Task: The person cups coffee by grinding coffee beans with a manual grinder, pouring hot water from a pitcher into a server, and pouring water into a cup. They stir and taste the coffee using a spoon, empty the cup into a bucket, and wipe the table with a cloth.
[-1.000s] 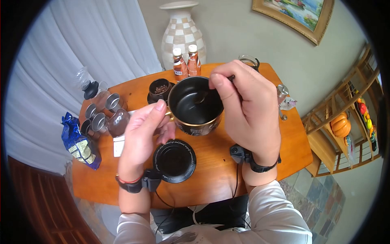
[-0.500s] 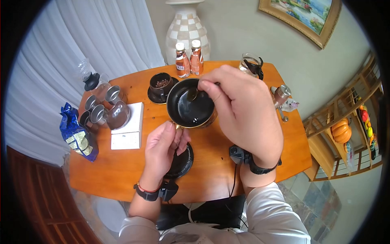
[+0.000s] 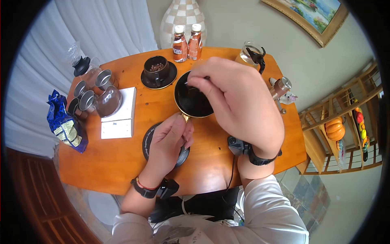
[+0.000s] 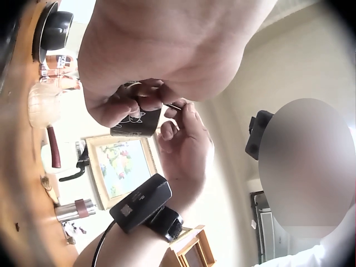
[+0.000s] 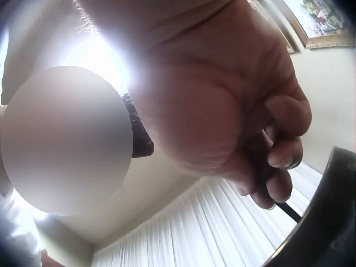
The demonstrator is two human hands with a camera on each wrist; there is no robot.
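My left hand [image 3: 166,142] grips the gold handle [image 3: 185,117] of a black mug [image 3: 195,102], held up over the table with its opening towards the head view. White line drawings show on the mug's outside in the left wrist view. Over the rim, the fingertips of my right hand [image 3: 245,107] pinch a thin dark spoon [image 5: 289,212] that reaches down into the mug; its lower end is hidden. Beneath the left hand lies a round black saucer [image 3: 146,143] with white writing on its rim.
Behind the mug, a dark cup [image 3: 156,77] of coffee beans stands on a saucer. Two bottles [image 3: 180,46] and a glass pot [image 3: 245,57] are at the back, a grinder [image 3: 281,87] at right. On the left are metal cups [image 3: 87,100], a glass carafe [image 3: 109,101] and a blue bag [image 3: 67,128].
The mug's handle has swung from its left side to the near side, and its mouth has tipped towards the head view. My left hand has come in closer; the right keeps its pinch.
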